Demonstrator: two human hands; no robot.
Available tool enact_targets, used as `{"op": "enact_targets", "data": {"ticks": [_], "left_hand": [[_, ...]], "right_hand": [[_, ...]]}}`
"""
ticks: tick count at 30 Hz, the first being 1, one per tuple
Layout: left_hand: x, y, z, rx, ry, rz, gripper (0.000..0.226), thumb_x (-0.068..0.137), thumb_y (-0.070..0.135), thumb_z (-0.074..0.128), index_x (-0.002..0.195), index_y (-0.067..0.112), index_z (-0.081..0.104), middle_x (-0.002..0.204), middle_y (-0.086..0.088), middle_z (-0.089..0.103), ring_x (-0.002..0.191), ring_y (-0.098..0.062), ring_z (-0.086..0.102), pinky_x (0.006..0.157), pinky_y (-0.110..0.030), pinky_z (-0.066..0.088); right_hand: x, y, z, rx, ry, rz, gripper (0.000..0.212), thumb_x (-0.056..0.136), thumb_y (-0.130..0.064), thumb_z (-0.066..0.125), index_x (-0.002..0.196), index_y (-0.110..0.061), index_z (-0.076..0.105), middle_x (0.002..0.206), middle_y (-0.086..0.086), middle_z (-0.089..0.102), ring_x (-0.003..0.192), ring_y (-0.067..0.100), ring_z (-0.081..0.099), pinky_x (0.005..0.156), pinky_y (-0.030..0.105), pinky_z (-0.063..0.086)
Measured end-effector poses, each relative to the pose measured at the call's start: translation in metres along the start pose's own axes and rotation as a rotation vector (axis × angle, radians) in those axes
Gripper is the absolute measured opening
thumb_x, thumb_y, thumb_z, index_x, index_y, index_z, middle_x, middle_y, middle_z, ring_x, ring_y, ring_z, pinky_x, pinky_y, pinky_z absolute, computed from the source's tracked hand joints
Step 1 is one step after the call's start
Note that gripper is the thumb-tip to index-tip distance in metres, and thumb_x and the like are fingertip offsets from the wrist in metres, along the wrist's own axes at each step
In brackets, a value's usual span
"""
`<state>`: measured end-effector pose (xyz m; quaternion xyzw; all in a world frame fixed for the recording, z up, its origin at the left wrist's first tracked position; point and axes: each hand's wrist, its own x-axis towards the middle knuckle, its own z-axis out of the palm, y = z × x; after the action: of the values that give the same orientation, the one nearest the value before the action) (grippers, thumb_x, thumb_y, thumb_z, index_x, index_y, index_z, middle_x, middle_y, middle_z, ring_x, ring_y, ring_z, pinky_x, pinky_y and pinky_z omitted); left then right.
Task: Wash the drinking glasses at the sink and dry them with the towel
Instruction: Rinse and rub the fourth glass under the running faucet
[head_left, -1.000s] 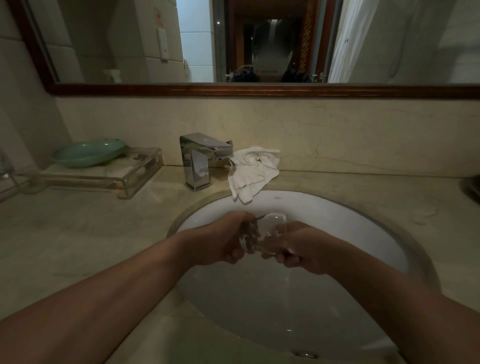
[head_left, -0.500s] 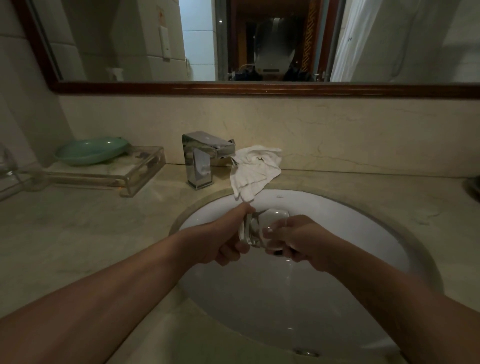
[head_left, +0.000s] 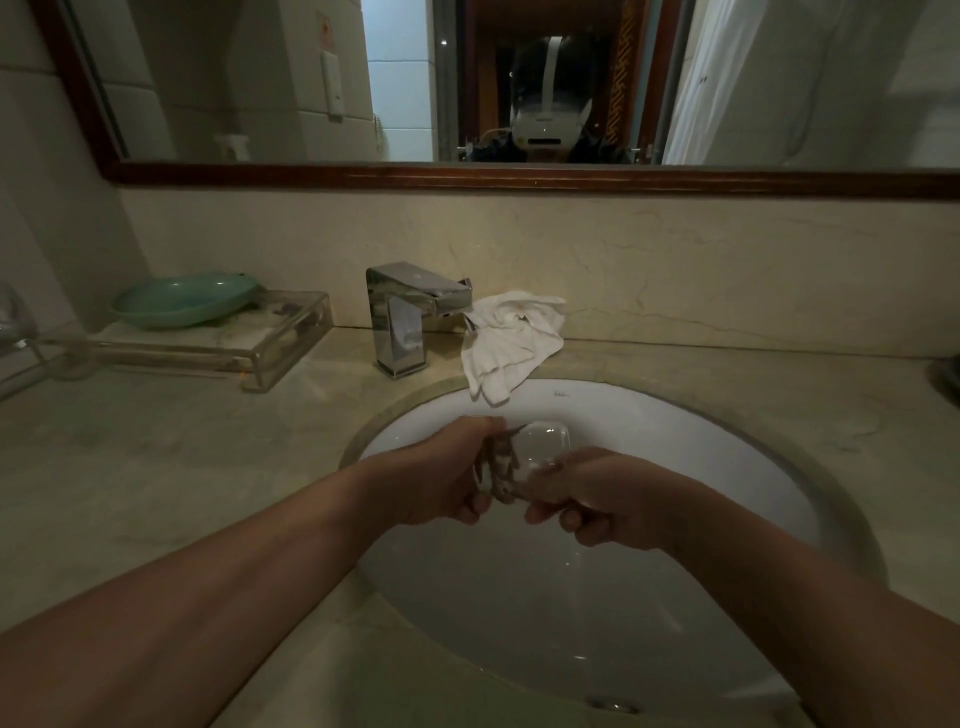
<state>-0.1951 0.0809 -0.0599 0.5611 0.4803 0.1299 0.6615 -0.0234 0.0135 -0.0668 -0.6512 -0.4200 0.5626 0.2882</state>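
Observation:
A clear drinking glass (head_left: 540, 448) lies on its side over the white sink basin (head_left: 675, 447), held between both hands. My left hand (head_left: 441, 475) has fingers reaching into the glass's open mouth, seen through the wall. My right hand (head_left: 602, 493) grips the glass's base end with curled fingers. A thin stream of water falls from the glass into the basin. A crumpled white towel (head_left: 511, 343) lies on the counter behind the basin, one corner hanging over the rim, just right of the chrome faucet (head_left: 410, 312).
A clear acrylic tray (head_left: 260, 345) holding a green dish (head_left: 184, 299) stands at the back left of the marble counter (head_left: 156, 467). Another clear glass (head_left: 15, 322) shows at the far left edge. A dark object (head_left: 948, 374) sits at the far right. The drain (head_left: 613, 705) is near the front.
My left fingers have turned and shifted inside the glass while my right hand keeps its grip. The glass has stayed over the basin, and the view has drifted slightly.

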Motion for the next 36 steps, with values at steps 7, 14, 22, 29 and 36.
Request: {"op": "enact_targets", "data": {"ticks": [7,14,22,29,36], "left_hand": [[-0.001,0.001,0.0,-0.061,-0.04,-0.028,0.081,0.1,0.074,0.024,0.106,0.006,0.067,0.081,-0.017,0.068,0.059,-0.024,0.055,0.056,-0.027,0.042],[0.001,-0.001,-0.005,-0.089,-0.014,0.018,0.034,0.104,0.043,0.043,0.1,0.015,0.062,0.08,-0.007,0.065,0.057,-0.018,0.053,0.055,-0.027,0.037],[0.002,0.001,-0.002,-0.015,-0.038,-0.039,0.065,0.099,0.067,0.032,0.083,0.012,0.063,0.069,-0.011,0.061,0.045,-0.016,0.037,0.045,-0.02,0.023],[0.005,-0.002,-0.004,0.033,-0.039,-0.029,0.068,0.098,0.073,0.028,0.072,0.018,0.058,0.057,-0.001,0.046,0.042,-0.011,0.029,0.046,-0.022,0.016],[-0.002,0.005,-0.001,0.532,0.543,0.501,0.045,0.098,0.063,0.047,0.086,0.025,0.067,0.073,0.007,0.065,0.068,-0.014,0.06,0.057,-0.028,0.038]], "right_hand": [[0.006,0.004,-0.003,-0.055,0.109,-0.013,0.044,0.097,-0.047,0.061,0.094,-0.003,0.07,0.062,0.004,0.065,0.049,0.011,0.045,0.043,0.021,0.03],[0.004,0.001,-0.005,0.065,-0.019,-0.018,0.021,0.091,-0.009,0.072,0.111,-0.002,0.069,0.086,0.009,0.071,0.06,0.01,0.055,0.049,0.02,0.039],[0.003,0.0,-0.001,-0.142,0.216,-0.117,0.042,0.1,-0.045,0.057,0.09,-0.007,0.074,0.065,0.008,0.071,0.049,0.014,0.049,0.044,0.022,0.035],[0.003,0.0,-0.001,-0.083,0.067,-0.13,0.014,0.092,-0.02,0.072,0.1,-0.009,0.072,0.078,0.007,0.074,0.055,0.01,0.052,0.047,0.021,0.037],[0.004,-0.006,-0.005,0.174,0.0,-0.039,0.022,0.102,-0.013,0.056,0.116,0.001,0.066,0.095,0.017,0.076,0.067,0.019,0.069,0.062,0.026,0.053]]}}
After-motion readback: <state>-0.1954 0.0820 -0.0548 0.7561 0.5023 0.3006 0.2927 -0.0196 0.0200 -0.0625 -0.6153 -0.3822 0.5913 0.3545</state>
